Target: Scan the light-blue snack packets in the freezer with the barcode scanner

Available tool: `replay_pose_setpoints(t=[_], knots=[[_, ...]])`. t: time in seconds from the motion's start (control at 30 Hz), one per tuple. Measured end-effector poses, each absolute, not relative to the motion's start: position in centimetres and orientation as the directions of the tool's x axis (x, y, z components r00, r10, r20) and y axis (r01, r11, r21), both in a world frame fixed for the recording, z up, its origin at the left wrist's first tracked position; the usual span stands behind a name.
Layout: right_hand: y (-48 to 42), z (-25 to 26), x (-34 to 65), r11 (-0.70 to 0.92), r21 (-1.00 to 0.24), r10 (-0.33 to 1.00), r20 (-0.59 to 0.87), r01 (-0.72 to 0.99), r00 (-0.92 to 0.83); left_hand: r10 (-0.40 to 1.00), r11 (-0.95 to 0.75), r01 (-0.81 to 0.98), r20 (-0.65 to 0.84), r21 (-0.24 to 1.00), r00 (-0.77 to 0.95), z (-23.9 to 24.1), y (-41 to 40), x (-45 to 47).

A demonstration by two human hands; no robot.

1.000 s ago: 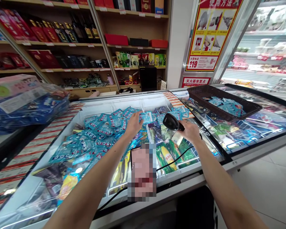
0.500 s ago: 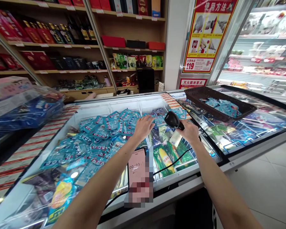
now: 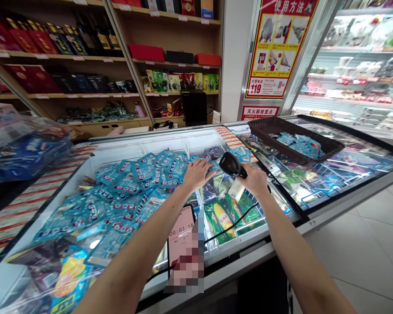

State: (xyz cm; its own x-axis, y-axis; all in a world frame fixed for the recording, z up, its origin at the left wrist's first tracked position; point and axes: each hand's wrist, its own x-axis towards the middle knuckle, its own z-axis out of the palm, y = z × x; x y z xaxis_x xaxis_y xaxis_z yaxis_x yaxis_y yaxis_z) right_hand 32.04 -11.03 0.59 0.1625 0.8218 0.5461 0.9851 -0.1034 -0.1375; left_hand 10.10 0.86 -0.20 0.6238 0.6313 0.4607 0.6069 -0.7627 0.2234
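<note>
My right hand [image 3: 254, 179] is wrapped round a black handheld barcode scanner [image 3: 231, 165], whose head tilts left toward my other hand. Just left of the scanner, my left hand [image 3: 199, 173] reaches over the freezer with its fingers stretched out and the thumb apart. It hovers over or touches the right edge of a heap of small blue packets [image 3: 144, 172]; I cannot tell which. A few similar blue packets [image 3: 241, 153] lie beyond the scanner. The scanner's black cable [image 3: 232, 225] runs down from my right hand past a phone [image 3: 180, 233] showing a timer.
The chest freezer's glass top [image 3: 216, 258] covers bagged frozen food, including green corn bags [image 3: 221, 220]. A brown basket [image 3: 330, 153] with blue packets stands at right. A plastic-wrapped bundle [image 3: 26, 148] is at left. Shelves [image 3: 85, 95] of boxes and bottles line the back.
The view has swung slightly right, so the surroundings sit further left. My left hand has shifted a little right, nearer the scanner. The scanner stays in my right hand.
</note>
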Motion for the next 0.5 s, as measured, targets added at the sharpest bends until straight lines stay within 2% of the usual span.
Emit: replay_pose_setpoints(t=[0.27, 0.4, 0.5], knots=[[-11.1, 0.6, 31.8, -0.11, -0.121, 0.824, 0.545, 0.987, 0.159, 0.655, -0.755, 0.561, 0.35, 0.339, 0.67, 0.2, 1.5, 8.9], [-11.0, 0.5, 31.8, -0.103, -0.108, 0.837, 0.528, 0.989, 0.145, 0.642, -0.765, 0.501, 0.408, 0.406, 0.649, -0.3, 2.3, 8.1], [-11.0, 0.5, 31.7, -0.097, -0.098, 0.841, 0.524, 0.99, 0.134, 0.696, -0.716, 0.51, 0.432, 0.476, 0.573, -0.8, 2.6, 7.5]])
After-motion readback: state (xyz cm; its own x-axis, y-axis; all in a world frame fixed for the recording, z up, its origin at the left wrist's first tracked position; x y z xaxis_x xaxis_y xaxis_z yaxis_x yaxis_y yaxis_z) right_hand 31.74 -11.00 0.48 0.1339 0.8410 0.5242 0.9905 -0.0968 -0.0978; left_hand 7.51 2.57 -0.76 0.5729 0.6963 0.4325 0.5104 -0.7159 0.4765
